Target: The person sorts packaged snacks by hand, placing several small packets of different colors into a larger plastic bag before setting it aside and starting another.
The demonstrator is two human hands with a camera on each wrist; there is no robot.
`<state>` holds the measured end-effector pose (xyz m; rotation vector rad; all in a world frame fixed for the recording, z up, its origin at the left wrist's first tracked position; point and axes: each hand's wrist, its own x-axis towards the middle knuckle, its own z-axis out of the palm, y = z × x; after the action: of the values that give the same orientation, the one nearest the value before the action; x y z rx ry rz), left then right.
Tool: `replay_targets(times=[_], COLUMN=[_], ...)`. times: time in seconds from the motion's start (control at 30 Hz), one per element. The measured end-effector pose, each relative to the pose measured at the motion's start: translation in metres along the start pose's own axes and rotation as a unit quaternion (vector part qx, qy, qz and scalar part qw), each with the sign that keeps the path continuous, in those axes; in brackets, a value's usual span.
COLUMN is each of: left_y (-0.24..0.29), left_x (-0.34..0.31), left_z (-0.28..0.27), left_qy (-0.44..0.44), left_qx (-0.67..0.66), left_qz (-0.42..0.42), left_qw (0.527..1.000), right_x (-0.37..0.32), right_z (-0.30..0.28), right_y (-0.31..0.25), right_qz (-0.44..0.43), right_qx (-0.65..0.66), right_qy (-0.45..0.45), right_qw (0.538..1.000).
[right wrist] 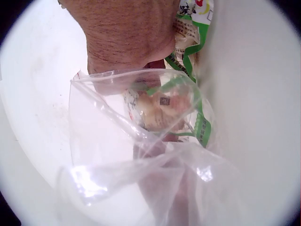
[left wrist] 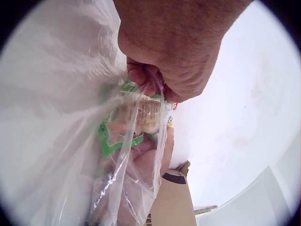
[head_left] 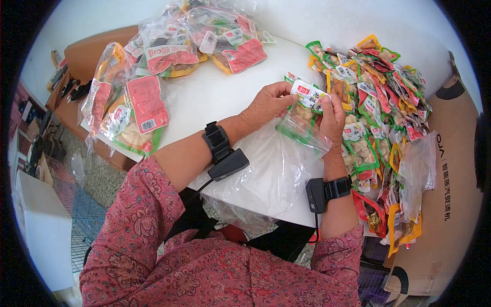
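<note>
Both hands are raised above the white table's right part. The left hand [head_left: 266, 106] [left wrist: 171, 47] pinches the top of a green-edged food packet [head_left: 308, 96] [left wrist: 141, 115] [right wrist: 162, 110] with a white label, and the rim of a clear plastic bag [head_left: 276, 153] [left wrist: 70, 127] [right wrist: 108, 122] as well. From the other side, the right hand [head_left: 333, 120] [right wrist: 124, 40] grips the packet, thumb on its label. The bag's mouth lies around the packet's lower part and the rest hangs down to the table. Plastic partly covers the fingers in both wrist views.
A large pile of packets [head_left: 373, 92] covers the table's right side, beside a cardboard box [head_left: 450, 169]. Filled clear bags [head_left: 169, 48] stand at the back, and another [head_left: 128, 110] at the left edge. An unfilled clear bag [head_left: 417, 163] lies on the pile.
</note>
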<state>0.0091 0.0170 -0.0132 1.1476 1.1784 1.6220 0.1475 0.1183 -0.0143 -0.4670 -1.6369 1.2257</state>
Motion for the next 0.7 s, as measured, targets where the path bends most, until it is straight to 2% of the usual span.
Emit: replay_targets(times=[0.1, 0.17, 0.3, 0.37, 0.47, 0.7], left_y=[0.0, -0.001, 0.0, -0.001, -0.001, -0.003], left_x=[0.0, 0.0, -0.001, 0.0, 0.0, 0.0], left_z=[0.001, 0.001, 0.001, 0.001, 0.001, 0.0], left_qy=[0.002, 0.005, 0.006, 0.002, 0.0, -0.001], left_qx=[-0.009, -0.01, -0.006, -0.013, -0.01, -0.01], left_qz=[0.007, 0.007, 0.013, 0.015, 0.021, 0.019], left_qw=[1.0, 1.0, 1.0, 1.0, 1.0, 1.0], right_x=[0.0, 0.002, 0.0, 0.001, -0.002, -0.001], right_z=[-0.001, -0.002, -0.001, -0.002, 0.0, 0.0], right_y=[0.001, 0.007, 0.002, 0.001, -0.005, -0.003], right_qz=[0.003, -0.028, -0.003, -0.042, -0.009, -0.005], right_qx=[0.0, -0.003, 0.009, -0.047, -0.03, -0.015], right_qy=[-0.005, -0.008, -0.008, -0.01, -0.009, -0.01], right_qw=[1.0, 1.0, 1.0, 0.998, 0.999, 1.0])
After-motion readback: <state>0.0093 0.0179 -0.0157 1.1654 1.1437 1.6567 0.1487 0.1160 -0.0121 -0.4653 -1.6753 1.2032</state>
